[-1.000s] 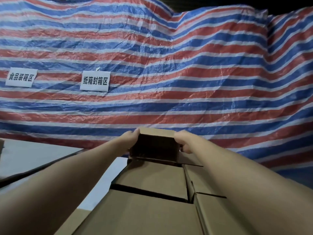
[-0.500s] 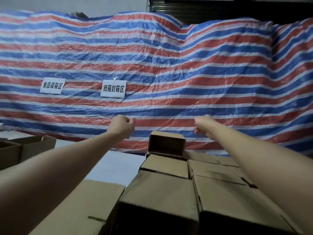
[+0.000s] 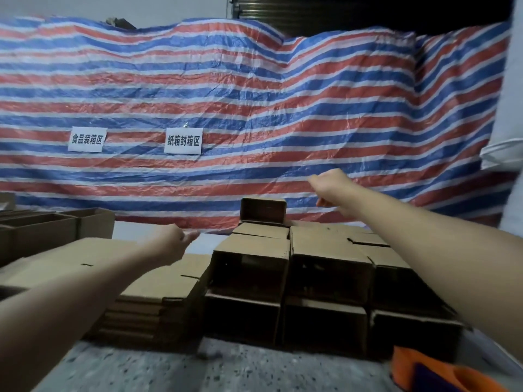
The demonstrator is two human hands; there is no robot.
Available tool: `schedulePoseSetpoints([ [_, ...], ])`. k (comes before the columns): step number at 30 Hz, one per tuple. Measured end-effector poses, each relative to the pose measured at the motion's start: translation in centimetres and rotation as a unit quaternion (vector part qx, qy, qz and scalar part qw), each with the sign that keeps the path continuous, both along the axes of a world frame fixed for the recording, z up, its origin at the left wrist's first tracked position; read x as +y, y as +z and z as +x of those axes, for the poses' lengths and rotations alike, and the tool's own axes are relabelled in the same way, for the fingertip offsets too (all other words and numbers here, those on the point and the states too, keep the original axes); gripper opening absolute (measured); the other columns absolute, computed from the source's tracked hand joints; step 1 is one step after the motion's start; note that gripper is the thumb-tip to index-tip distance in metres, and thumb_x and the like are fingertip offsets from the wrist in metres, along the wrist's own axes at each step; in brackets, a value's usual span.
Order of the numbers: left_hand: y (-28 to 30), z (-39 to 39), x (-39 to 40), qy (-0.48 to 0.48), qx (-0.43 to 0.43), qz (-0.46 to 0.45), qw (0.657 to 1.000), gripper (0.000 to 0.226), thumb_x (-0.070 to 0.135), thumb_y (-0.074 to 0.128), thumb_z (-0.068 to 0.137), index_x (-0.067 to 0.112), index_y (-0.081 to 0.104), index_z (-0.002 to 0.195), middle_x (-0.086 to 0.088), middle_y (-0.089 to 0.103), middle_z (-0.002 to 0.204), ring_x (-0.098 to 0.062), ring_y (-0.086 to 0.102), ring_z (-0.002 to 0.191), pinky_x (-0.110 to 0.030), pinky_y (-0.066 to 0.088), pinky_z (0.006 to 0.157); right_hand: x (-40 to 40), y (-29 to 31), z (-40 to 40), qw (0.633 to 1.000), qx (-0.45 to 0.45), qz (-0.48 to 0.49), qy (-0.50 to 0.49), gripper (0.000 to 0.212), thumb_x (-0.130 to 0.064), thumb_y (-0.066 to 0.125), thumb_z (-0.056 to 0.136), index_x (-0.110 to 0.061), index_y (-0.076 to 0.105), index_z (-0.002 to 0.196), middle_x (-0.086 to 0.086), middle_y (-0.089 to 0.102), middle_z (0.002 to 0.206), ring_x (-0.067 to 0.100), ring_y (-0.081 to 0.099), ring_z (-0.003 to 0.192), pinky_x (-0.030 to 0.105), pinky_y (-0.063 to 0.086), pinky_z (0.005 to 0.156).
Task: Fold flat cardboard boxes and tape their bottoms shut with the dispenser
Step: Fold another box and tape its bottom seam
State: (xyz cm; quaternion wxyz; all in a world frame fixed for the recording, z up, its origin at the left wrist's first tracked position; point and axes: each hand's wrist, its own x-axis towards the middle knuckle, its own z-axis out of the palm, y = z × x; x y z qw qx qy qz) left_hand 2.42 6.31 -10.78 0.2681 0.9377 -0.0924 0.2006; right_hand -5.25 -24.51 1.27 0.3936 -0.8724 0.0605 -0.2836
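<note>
Folded brown cardboard boxes (image 3: 325, 267) stand stacked in rows on the grey floor, open sides facing me. One small box (image 3: 263, 211) sits on top at the far end of the stack. A pile of flat cardboard boxes (image 3: 158, 281) lies left of the stack. My left hand (image 3: 172, 241) hovers over the flat pile, fingers loosely curled, holding nothing. My right hand (image 3: 331, 190) is raised to the right of the small top box, fingers loosely curled, empty. An orange object, possibly the tape dispenser (image 3: 441, 372), lies at the bottom right.
A red, white and blue striped tarp (image 3: 254, 108) hangs behind, carrying two white paper signs (image 3: 183, 140). More open boxes (image 3: 42, 230) stand at the far left. The speckled grey floor (image 3: 169, 369) lies in front of the stacks.
Both hands let go of the small box, which stays on top of the stack. The view pulled back; my left hand dropped toward the flat pile and my right moved right.
</note>
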Motion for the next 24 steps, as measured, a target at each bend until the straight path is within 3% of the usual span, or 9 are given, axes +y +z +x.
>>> schedulePoseSetpoints([
  [2, -1.0, -0.8, 0.9, 0.009, -0.019, 0.055, 0.998, 0.056, 0.049, 0.030, 0.104, 0.011, 0.056, 0.072, -0.005, 0.053, 0.056, -0.023, 0.055, 0.050, -0.025, 0.039, 0.047, -0.1, 0.0, -1.8, 1.000, 0.012, -0.007, -0.008, 0.020, -0.035, 0.046, 0.104, -0.015, 0.045, 0.103, 0.003, 0.049, 0.073, 0.017, 0.049, 0.063, 0.030, 0.036, 0.055],
  [4, -2.4, -1.1, 1.6, 0.007, -0.027, 0.173, 0.985, 0.059, 0.060, 0.014, 0.099, 0.019, 0.054, 0.082, -0.004, 0.061, 0.067, -0.020, 0.060, 0.062, -0.027, 0.041, 0.053, -0.3, 0.0, -3.0, 1.000, 0.014, 0.001, -0.011, 0.019, -0.033, 0.046, 0.104, -0.015, 0.046, 0.097, 0.005, 0.049, 0.070, 0.019, 0.047, 0.061, 0.030, 0.037, 0.056],
  [6, -4.3, -0.5, 2.3, -0.012, -0.016, 0.241, 0.970, 0.076, 0.072, 0.009, 0.091, 0.023, 0.066, 0.106, -0.004, 0.069, 0.111, -0.016, 0.062, 0.098, -0.030, 0.049, 0.083, -0.6, -0.3, -3.7, 1.000, 0.010, 0.004, -0.008, 0.028, -0.029, 0.045, 0.103, -0.017, 0.041, 0.078, 0.003, 0.042, 0.067, 0.019, 0.040, 0.059, 0.030, 0.034, 0.055],
  [8, -6.7, 0.2, 2.8, -0.008, 0.027, 0.271, 0.962, 0.077, 0.074, 0.019, 0.092, 0.027, 0.039, 0.149, -0.005, 0.035, 0.157, -0.021, 0.034, 0.143, -0.038, 0.027, 0.117, -0.8, -0.8, -4.3, 1.000, 0.008, 0.000, -0.004, 0.037, -0.025, 0.045, 0.103, -0.020, 0.033, 0.068, 0.001, 0.036, 0.065, 0.018, 0.034, 0.058, 0.031, 0.032, 0.056],
  [9, -7.8, 0.3, 2.9, -0.009, 0.054, 0.275, 0.960, 0.081, 0.076, 0.021, 0.091, 0.028, 0.022, 0.156, -0.005, 0.018, 0.164, -0.021, 0.018, 0.150, -0.040, 0.016, 0.121, -0.8, -1.0, -4.6, 1.000, 0.013, -0.005, -0.003, 0.038, -0.025, 0.045, 0.103, -0.019, 0.034, 0.067, 0.001, 0.035, 0.065, 0.018, 0.034, 0.058, 0.031, 0.033, 0.056],
  [11, -9.8, 0.3, 3.2, -0.009, 0.083, 0.277, 0.957, 0.091, 0.082, 0.023, 0.086, 0.027, 0.010, 0.158, -0.007, 0.007, 0.166, -0.021, 0.007, 0.152, -0.041, 0.008, 0.122, -0.9, -1.6, -4.9, 0.999, 0.031, -0.017, -0.001, 0.036, -0.027, 0.045, 0.103, -0.019, 0.038, 0.069, 0.001, 0.039, 0.066, 0.018, 0.039, 0.059, 0.031, 0.035, 0.057],
  [15, -11.9, 0.0, 3.5, 0.000, 0.064, 0.306, 0.950, 0.091, 0.079, 0.031, 0.087, 0.026, 0.011, 0.158, -0.004, 0.014, 0.165, -0.020, 0.014, 0.151, -0.037, 0.013, 0.120, -1.0, -2.1, -5.1, 0.999, 0.051, -0.016, 0.011, 0.024, -0.031, 0.045, 0.105, -0.015, 0.055, 0.090, 0.000, 0.044, 0.072, 0.018, 0.047, 0.064, 0.030, 0.041, 0.060],
  [21, -11.6, -0.7, 3.4, 0.005, 0.004, 0.321, 0.947, 0.062, 0.060, 0.034, 0.099, 0.028, 0.026, 0.152, 0.004, 0.036, 0.154, -0.017, 0.032, 0.142, -0.034, 0.030, 0.113, -0.6, -3.0, -4.7, 0.998, 0.061, -0.015, 0.011, 0.029, -0.030, 0.044, 0.105, -0.016, 0.051, 0.080, 0.002, 0.051, 0.074, 0.018, 0.055, 0.064, 0.026, 0.044, 0.056],
  [24, -11.7, -1.3, 3.2, 0.008, -0.037, 0.321, 0.946, 0.051, 0.054, 0.033, 0.100, 0.029, 0.033, 0.145, 0.007, 0.047, 0.142, -0.015, 0.043, 0.133, -0.033, 0.038, 0.105, -0.6, -3.7, -4.5, 0.997, 0.067, -0.020, 0.016, 0.040, -0.029, 0.046, 0.102, -0.015, 0.047, 0.065, 0.004, 0.050, 0.067, 0.019, 0.055, 0.059, 0.028, 0.045, 0.058],
])
